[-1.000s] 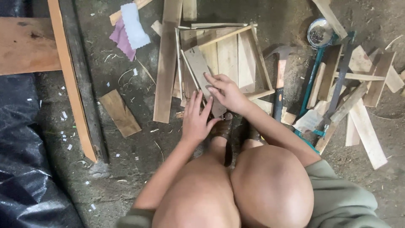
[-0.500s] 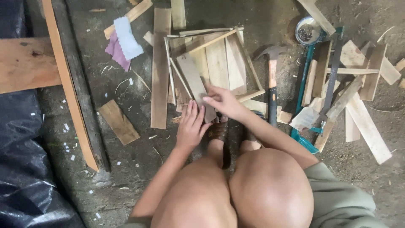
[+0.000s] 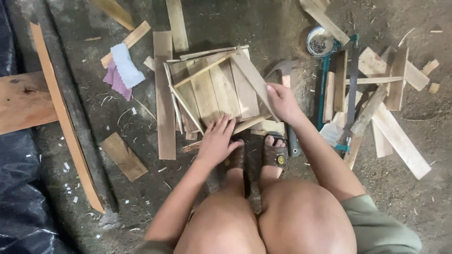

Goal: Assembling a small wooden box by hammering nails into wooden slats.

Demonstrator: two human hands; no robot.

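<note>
A small wooden frame (image 3: 214, 87) of flat slats edged with thin strips lies on the dirt floor in front of my feet. My left hand (image 3: 217, 138) rests flat on its near edge, fingers spread. My right hand (image 3: 281, 101) grips a loose wooden slat (image 3: 254, 77) that lies slanted along the frame's right side. My knees and sandalled feet (image 3: 275, 155) fill the lower middle of the view.
A long plank (image 3: 164, 94) lies left of the frame. A hammer (image 3: 287, 70), a teal hacksaw (image 3: 325, 89), a small round tin (image 3: 320, 41) and several wood offcuts lie to the right. Folded cloths (image 3: 121, 70) and long beams (image 3: 66, 117) are on the left.
My right hand moved from the frame's near middle to its right side, and the slat it holds now lies slanted along that side. My left hand shifted onto the frame's near edge.
</note>
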